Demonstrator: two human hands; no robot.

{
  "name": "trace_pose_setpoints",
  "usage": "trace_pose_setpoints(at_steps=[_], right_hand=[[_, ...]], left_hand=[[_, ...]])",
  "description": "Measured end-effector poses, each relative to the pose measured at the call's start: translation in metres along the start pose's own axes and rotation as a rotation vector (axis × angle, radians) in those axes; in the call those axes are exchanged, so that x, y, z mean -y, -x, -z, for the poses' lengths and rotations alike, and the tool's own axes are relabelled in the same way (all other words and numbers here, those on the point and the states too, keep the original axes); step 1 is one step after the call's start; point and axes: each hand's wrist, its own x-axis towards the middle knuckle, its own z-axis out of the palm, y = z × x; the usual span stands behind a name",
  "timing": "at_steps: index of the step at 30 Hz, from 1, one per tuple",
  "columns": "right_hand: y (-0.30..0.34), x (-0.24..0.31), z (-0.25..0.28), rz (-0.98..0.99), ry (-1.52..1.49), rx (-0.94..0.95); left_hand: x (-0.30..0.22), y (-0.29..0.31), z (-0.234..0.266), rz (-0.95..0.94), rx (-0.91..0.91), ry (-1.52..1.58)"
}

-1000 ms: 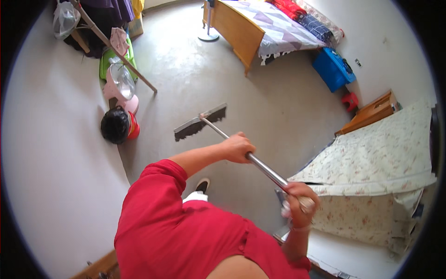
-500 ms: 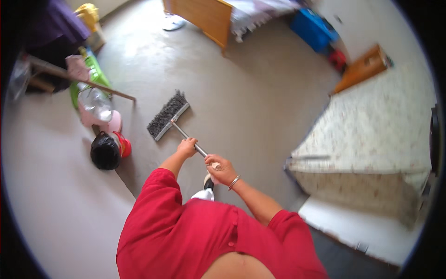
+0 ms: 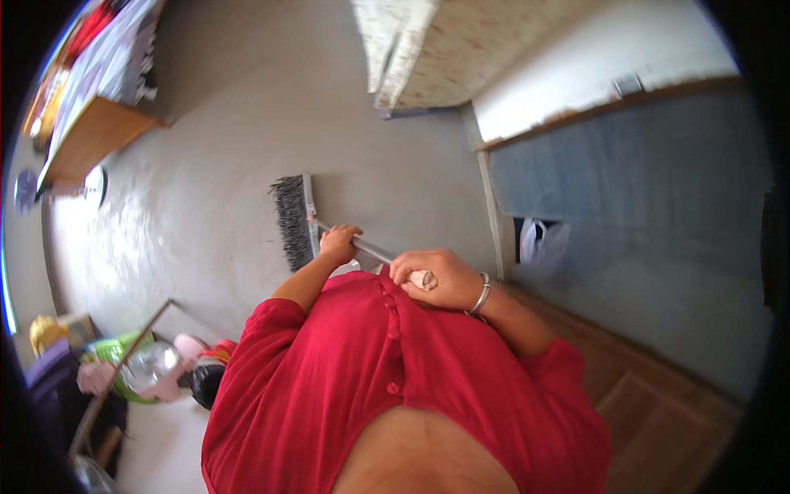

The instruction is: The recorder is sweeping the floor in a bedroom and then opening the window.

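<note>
A broom [image 3: 292, 221] with dark grey bristles and a metal handle slants away from me, its head on the grey floor. My left hand [image 3: 339, 244] is closed round the handle's lower part, close to the broom head. Higher up, my right hand [image 3: 444, 278] grips the top end, where a pale wrapped tip sticks out of the fist. A silver bangle circles the right wrist. Part of the broom head's near end is hidden behind my left forearm.
A cloth-covered piece of furniture [image 3: 444, 58] stands at the far right, near a doorway with a blue-grey panel [image 3: 625, 181]. At the far left is a wooden bed end [image 3: 99, 144]. A black-bagged bin [image 3: 207, 384] and a clear plastic container [image 3: 152, 365] lie near left.
My view and body have turned to the right. The bed and bin have shifted left in the picture, and the doorway has come into view. Both hands still hold the broom.
</note>
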Motion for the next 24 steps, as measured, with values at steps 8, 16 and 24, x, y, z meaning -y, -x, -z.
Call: trace_pose_setpoints(at_steps=[8,16,24], right_hand=[[0.153,0.01,0.024,-0.051,0.058,-0.532],[0.222,0.026,0.006,-0.142,0.255,-1.085],[0.23,0.116,-0.088,-0.234,0.537,-1.896]], left_hand=[[-0.148,-0.042,-0.048,-0.581,0.203,-0.084],[-0.262,-0.075,-0.072,-1.119,0.473,-0.27],[-0.337,-0.003,-0.06,-1.645,1.153,-0.09]])
